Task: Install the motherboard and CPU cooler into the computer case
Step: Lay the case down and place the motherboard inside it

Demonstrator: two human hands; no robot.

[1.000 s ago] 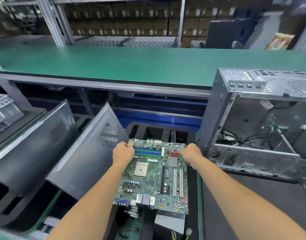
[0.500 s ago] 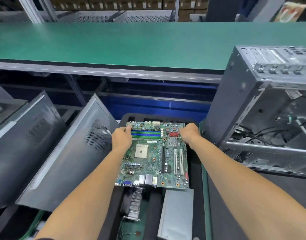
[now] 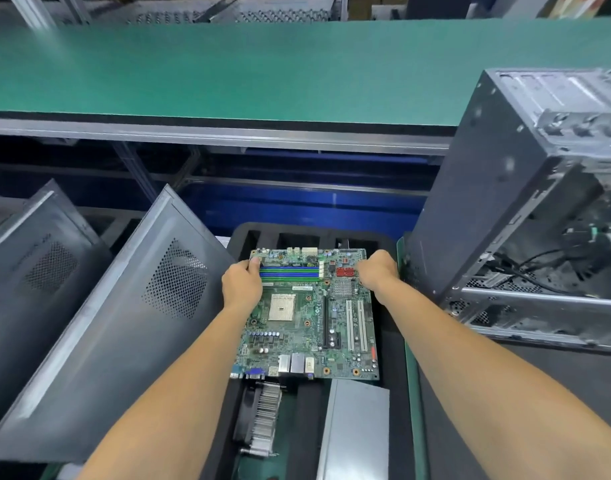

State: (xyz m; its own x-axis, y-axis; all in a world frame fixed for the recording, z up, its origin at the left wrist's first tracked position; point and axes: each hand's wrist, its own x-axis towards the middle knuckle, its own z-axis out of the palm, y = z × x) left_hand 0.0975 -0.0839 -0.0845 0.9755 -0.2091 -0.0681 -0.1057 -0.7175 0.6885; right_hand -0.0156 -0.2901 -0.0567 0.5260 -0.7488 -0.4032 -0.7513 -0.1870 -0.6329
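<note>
Motherboard held flat, component side up, above a black compartmented tray; whether its underside touches the tray cannot be told. Left hand grips the board's far left corner, fingers curled over the edge beside the blue and green memory slots. Right hand grips the far right corner, fingers curled next to the red connectors. CPU socket sits bare near the left wrist. Just below the board's near edge, in the tray: CPU cooler, finned, lying on its side, partly under the board; a grey metal box to its right. Computer case stands open-sided right of the tray, cables visible inside. Two grey perforated side panels lean to the left. Green desk runs across behind.
</note>
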